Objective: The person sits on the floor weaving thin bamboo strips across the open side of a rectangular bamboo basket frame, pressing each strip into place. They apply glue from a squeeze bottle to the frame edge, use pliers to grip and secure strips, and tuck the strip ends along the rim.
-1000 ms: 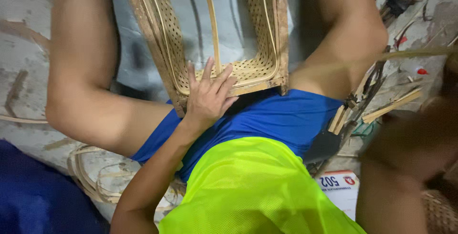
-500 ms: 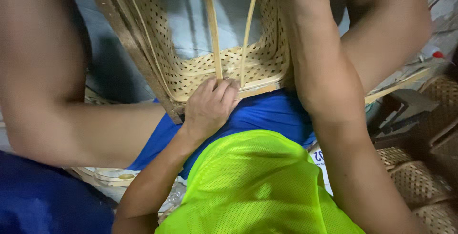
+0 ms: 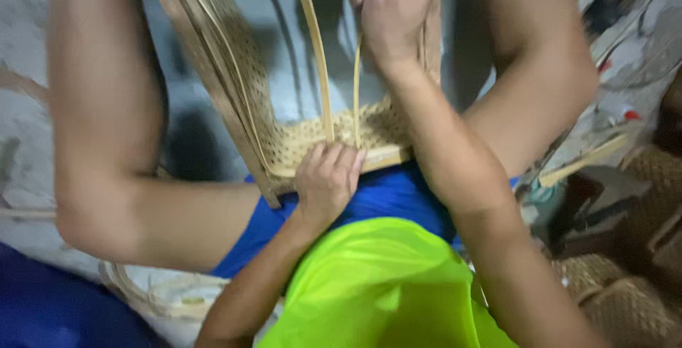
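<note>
The right hand [image 3: 394, 7], which was out of sight a moment ago, is now up at the top with its fingers closed on a thin strip [image 3: 355, 85] and pulling it tight, while the left hand [image 3: 327, 181] stays pressed with bent fingers on the woven panel [image 3: 284, 142] between the knees.

Between our knees the woven cane frame [image 3: 284, 106] fills most of the room, and our left hand [image 3: 327, 181] and right hand [image 3: 394, 7] already sit on its lower edge and its top. The open centre of the frame shows bare floor [image 3: 280, 50], crossed only by two loose cane strips [image 3: 316, 57]. On the right side, baskets [image 3: 625, 298] and scrap wood [image 3: 582, 160] stand close and block the way.
</note>
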`<state>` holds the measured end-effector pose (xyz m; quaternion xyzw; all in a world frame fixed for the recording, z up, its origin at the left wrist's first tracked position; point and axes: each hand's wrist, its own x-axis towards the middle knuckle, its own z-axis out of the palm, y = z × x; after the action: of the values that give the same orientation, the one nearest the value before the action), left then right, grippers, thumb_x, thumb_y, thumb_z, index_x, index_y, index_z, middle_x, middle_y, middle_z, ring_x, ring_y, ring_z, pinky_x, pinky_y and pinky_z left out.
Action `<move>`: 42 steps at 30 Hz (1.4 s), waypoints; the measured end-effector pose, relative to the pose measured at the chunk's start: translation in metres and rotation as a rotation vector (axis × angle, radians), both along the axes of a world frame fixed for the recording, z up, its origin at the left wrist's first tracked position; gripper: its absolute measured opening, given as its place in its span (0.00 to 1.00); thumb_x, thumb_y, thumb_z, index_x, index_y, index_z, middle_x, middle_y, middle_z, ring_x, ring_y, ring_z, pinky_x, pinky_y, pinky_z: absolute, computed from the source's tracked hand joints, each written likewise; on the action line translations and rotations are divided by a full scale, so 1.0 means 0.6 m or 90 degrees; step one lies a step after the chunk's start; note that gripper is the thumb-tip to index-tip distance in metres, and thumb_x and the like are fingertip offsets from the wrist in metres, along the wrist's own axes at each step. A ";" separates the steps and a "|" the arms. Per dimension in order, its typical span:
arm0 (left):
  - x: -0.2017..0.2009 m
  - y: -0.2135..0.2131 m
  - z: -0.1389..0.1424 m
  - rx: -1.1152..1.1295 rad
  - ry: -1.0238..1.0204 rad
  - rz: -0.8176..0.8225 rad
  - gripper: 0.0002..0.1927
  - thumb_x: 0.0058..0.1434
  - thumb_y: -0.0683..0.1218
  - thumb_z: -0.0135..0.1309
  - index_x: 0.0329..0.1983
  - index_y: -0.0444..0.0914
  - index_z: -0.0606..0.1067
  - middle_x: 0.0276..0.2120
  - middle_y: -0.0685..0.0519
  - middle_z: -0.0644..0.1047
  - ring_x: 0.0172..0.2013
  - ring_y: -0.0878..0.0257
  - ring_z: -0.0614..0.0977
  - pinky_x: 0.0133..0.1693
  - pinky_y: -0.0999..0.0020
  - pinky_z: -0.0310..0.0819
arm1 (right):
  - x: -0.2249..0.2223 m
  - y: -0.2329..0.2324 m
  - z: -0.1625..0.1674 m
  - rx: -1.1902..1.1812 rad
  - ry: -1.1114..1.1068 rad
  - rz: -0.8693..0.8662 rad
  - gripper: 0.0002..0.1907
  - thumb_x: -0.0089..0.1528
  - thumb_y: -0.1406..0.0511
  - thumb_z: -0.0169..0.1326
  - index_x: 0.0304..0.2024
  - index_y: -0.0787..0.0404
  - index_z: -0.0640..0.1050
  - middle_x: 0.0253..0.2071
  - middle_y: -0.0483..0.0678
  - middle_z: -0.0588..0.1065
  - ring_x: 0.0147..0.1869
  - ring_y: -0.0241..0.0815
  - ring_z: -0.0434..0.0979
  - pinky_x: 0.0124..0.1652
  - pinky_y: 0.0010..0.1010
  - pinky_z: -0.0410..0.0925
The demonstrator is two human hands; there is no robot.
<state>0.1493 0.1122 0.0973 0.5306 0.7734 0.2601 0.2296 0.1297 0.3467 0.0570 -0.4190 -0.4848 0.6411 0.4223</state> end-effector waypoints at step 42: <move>0.012 -0.010 -0.058 0.141 0.013 -0.022 0.09 0.68 0.46 0.50 0.32 0.40 0.75 0.31 0.45 0.76 0.34 0.46 0.78 0.39 0.51 0.71 | -0.036 0.015 0.004 0.361 -0.222 0.113 0.20 0.72 0.60 0.38 0.57 0.65 0.74 0.55 0.61 0.75 0.61 0.59 0.71 0.60 0.46 0.64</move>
<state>0.1565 0.1063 0.0627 0.5684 0.7331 0.3346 0.1660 0.1082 0.3555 0.0595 -0.3445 -0.7431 0.4338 0.3754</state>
